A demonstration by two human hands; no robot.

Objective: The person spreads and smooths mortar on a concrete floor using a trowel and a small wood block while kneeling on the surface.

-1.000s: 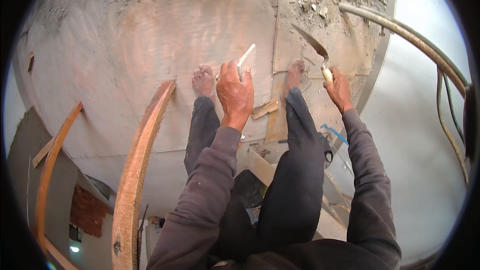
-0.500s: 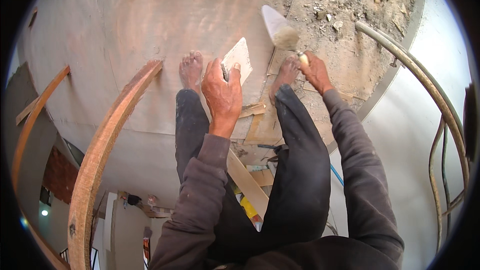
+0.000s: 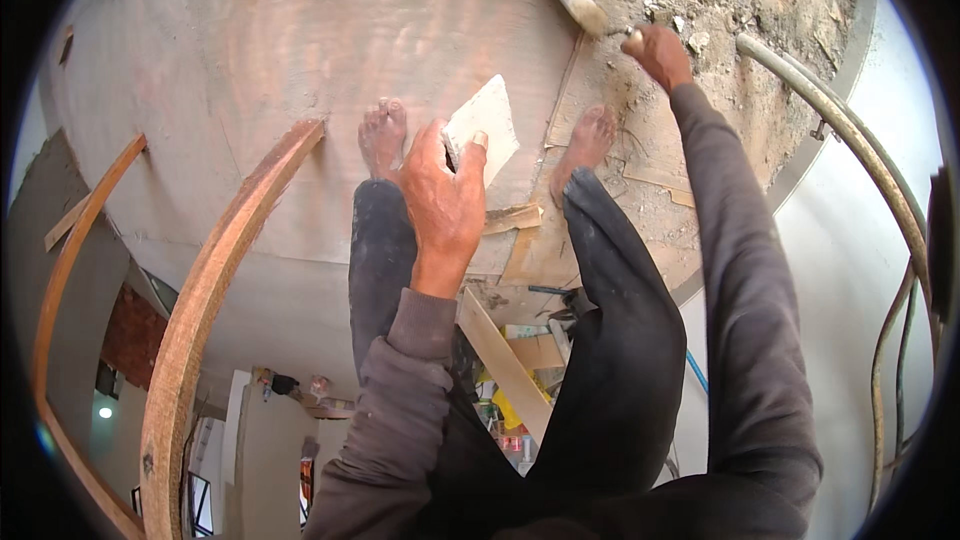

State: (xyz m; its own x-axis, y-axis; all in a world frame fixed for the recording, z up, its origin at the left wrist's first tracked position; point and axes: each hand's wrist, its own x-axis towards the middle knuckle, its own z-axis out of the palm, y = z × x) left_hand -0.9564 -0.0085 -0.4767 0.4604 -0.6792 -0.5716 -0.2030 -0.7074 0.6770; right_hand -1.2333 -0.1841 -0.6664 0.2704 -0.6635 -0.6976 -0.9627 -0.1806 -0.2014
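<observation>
My left hand (image 3: 447, 205) is closed round the near-left edge of a flat, pale four-cornered slab (image 3: 490, 125), thumb on top; its material is hard to tell. Farther out and to the right, my right hand (image 3: 662, 58) grips the light handle of a pointed trowel (image 3: 574, 2). The trowel's blade is over the far grey surface, beside the strip of rubble, and looks tilted. Whether it touches the surface I cannot tell. My bare feet stand on the dusty board surface (image 3: 290, 70), one on each side of the slab.
Rough rubble (image 3: 740, 0) covers the far right. A wooden post (image 3: 215, 280) rises on the left, with a thinner one (image 3: 85, 230) beyond it. Pipes (image 3: 850, 120) curve along the right. Between my legs, a plank (image 3: 500, 360) and clutter show through a gap below.
My right hand has swung the trowel away from me, from near my right foot to the far edge of the rubble. The left hand keeps the slab in almost the same place.
</observation>
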